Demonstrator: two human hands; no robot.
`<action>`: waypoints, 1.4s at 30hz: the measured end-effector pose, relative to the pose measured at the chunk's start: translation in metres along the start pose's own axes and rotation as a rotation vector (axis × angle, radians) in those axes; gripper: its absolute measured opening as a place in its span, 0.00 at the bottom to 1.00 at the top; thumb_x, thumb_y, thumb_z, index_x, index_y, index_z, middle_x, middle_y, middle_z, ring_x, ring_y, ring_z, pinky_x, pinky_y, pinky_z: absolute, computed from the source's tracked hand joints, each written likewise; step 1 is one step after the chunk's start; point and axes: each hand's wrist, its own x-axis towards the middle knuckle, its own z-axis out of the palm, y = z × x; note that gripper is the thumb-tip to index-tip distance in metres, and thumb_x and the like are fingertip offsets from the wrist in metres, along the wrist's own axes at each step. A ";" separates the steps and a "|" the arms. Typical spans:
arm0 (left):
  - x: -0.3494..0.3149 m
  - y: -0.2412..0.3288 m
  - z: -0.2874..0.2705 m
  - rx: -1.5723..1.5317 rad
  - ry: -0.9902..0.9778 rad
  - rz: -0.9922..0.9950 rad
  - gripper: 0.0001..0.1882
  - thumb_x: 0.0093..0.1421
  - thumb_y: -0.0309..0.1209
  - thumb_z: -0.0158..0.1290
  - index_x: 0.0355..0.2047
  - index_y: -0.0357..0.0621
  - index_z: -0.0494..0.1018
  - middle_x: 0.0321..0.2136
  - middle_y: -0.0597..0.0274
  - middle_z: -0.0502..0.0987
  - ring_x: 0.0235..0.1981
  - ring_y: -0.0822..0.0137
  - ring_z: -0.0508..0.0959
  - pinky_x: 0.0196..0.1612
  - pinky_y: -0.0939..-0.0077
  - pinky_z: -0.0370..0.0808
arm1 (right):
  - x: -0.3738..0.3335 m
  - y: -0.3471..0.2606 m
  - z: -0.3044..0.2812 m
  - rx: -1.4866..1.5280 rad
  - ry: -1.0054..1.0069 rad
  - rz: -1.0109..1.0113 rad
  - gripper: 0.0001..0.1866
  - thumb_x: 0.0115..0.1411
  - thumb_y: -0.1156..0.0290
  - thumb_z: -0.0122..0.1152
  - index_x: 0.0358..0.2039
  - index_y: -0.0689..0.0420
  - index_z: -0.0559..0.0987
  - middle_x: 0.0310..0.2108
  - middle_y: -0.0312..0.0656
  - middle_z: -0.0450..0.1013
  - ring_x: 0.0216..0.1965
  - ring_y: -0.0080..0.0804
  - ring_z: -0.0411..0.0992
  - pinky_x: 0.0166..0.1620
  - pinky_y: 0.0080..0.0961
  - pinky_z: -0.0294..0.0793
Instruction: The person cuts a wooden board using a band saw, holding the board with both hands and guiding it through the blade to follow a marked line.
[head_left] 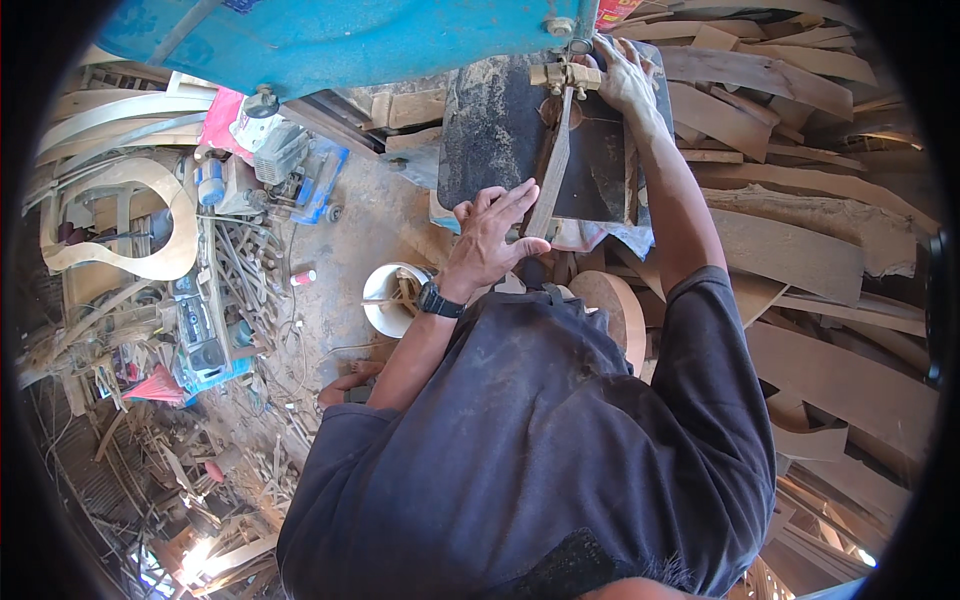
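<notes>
A long, narrow wooden strip point(549, 185) lies on the dark machine table point(485, 135), its far end under the brass-coloured guide block point(565, 76) of a blue machine that looks like a band saw. My left hand point(490, 240), with a black watch on the wrist, is at the strip's near end. Its fingers lie along the left side and the thumb bears on the end, the strip between them. Beyond the table's middle, my right hand point(628, 80) reaches to the right of the guide block. Its fingers look spread, their tips partly hidden behind the block and post.
The blue machine body point(350, 45) overhangs the far side. Curved wooden boards point(790, 230) are piled along the right. A white bucket point(388, 318) with offcuts stands left of my forearm. Farther left are a guitar-shaped wooden frame point(60, 240), tools and scrap wood.
</notes>
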 end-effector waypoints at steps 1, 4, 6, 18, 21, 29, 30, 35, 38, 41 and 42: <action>0.000 0.000 0.000 -0.004 0.004 -0.001 0.49 0.56 0.71 0.54 0.68 0.52 0.69 0.68 0.66 0.70 0.60 0.61 0.67 0.59 0.63 0.55 | 0.000 0.000 0.001 0.001 0.003 0.002 0.31 0.68 0.34 0.47 0.69 0.28 0.69 0.69 0.40 0.68 0.75 0.45 0.55 0.71 0.59 0.46; 0.000 0.001 0.000 -0.012 0.014 0.000 0.48 0.56 0.71 0.53 0.68 0.51 0.70 0.68 0.66 0.71 0.59 0.61 0.68 0.59 0.63 0.55 | 0.001 0.000 0.001 -0.008 -0.003 0.017 0.32 0.68 0.34 0.47 0.69 0.28 0.68 0.69 0.43 0.67 0.75 0.46 0.55 0.71 0.59 0.46; -0.001 0.000 0.001 -0.001 0.017 -0.002 0.48 0.56 0.70 0.53 0.68 0.51 0.70 0.68 0.66 0.71 0.59 0.61 0.68 0.59 0.63 0.55 | 0.002 -0.002 0.001 -0.007 -0.011 0.021 0.32 0.68 0.34 0.47 0.69 0.28 0.68 0.69 0.44 0.67 0.74 0.46 0.56 0.71 0.59 0.46; 0.004 -0.001 0.000 -0.026 0.037 -0.016 0.48 0.56 0.71 0.53 0.66 0.49 0.72 0.66 0.66 0.73 0.59 0.62 0.68 0.58 0.62 0.55 | 0.004 -0.004 -0.005 -0.018 -0.052 0.040 0.32 0.69 0.35 0.46 0.69 0.32 0.68 0.68 0.39 0.69 0.73 0.43 0.58 0.71 0.57 0.48; 0.005 -0.001 0.000 -0.042 0.049 -0.021 0.49 0.55 0.72 0.52 0.64 0.48 0.74 0.65 0.66 0.73 0.59 0.62 0.68 0.58 0.61 0.55 | 0.005 -0.004 -0.005 -0.011 -0.057 0.039 0.32 0.69 0.35 0.46 0.69 0.32 0.68 0.68 0.40 0.69 0.73 0.43 0.58 0.71 0.56 0.48; 0.008 -0.001 0.000 -0.031 0.056 -0.004 0.48 0.55 0.72 0.53 0.63 0.48 0.75 0.65 0.66 0.74 0.58 0.62 0.68 0.59 0.59 0.54 | 0.006 -0.002 -0.003 -0.007 -0.093 0.027 0.34 0.68 0.33 0.46 0.70 0.30 0.66 0.68 0.47 0.68 0.73 0.44 0.57 0.72 0.56 0.47; 0.009 -0.001 0.000 -0.027 0.058 -0.003 0.48 0.55 0.72 0.53 0.63 0.48 0.75 0.65 0.66 0.74 0.58 0.62 0.68 0.59 0.59 0.54 | 0.007 -0.001 -0.003 -0.006 -0.100 0.037 0.34 0.68 0.33 0.46 0.71 0.30 0.66 0.68 0.47 0.68 0.74 0.44 0.57 0.72 0.56 0.47; 0.010 -0.001 0.001 0.001 0.059 -0.008 0.47 0.53 0.72 0.54 0.64 0.54 0.74 0.65 0.68 0.74 0.59 0.60 0.70 0.60 0.60 0.56 | 0.007 -0.003 -0.003 0.010 -0.104 0.056 0.34 0.68 0.33 0.45 0.71 0.30 0.66 0.69 0.46 0.67 0.74 0.44 0.56 0.72 0.57 0.46; 0.010 0.000 0.001 0.008 0.054 -0.013 0.46 0.54 0.71 0.55 0.64 0.54 0.74 0.65 0.68 0.74 0.59 0.60 0.70 0.60 0.61 0.56 | 0.009 -0.003 -0.002 -0.017 -0.107 0.068 0.35 0.68 0.33 0.45 0.71 0.31 0.65 0.69 0.45 0.67 0.74 0.44 0.56 0.72 0.58 0.46; 0.011 -0.001 0.000 0.009 0.058 -0.012 0.45 0.54 0.69 0.56 0.64 0.55 0.74 0.65 0.68 0.74 0.58 0.60 0.71 0.60 0.61 0.56 | 0.010 -0.003 -0.001 -0.008 -0.110 0.067 0.34 0.68 0.34 0.45 0.71 0.32 0.65 0.69 0.43 0.67 0.74 0.43 0.56 0.72 0.58 0.46; 0.012 0.000 0.000 0.009 0.058 -0.014 0.45 0.54 0.68 0.57 0.64 0.55 0.74 0.65 0.68 0.74 0.58 0.61 0.71 0.59 0.61 0.56 | 0.010 -0.003 -0.002 -0.005 -0.106 0.066 0.34 0.69 0.34 0.45 0.71 0.32 0.66 0.69 0.43 0.67 0.74 0.43 0.57 0.72 0.58 0.46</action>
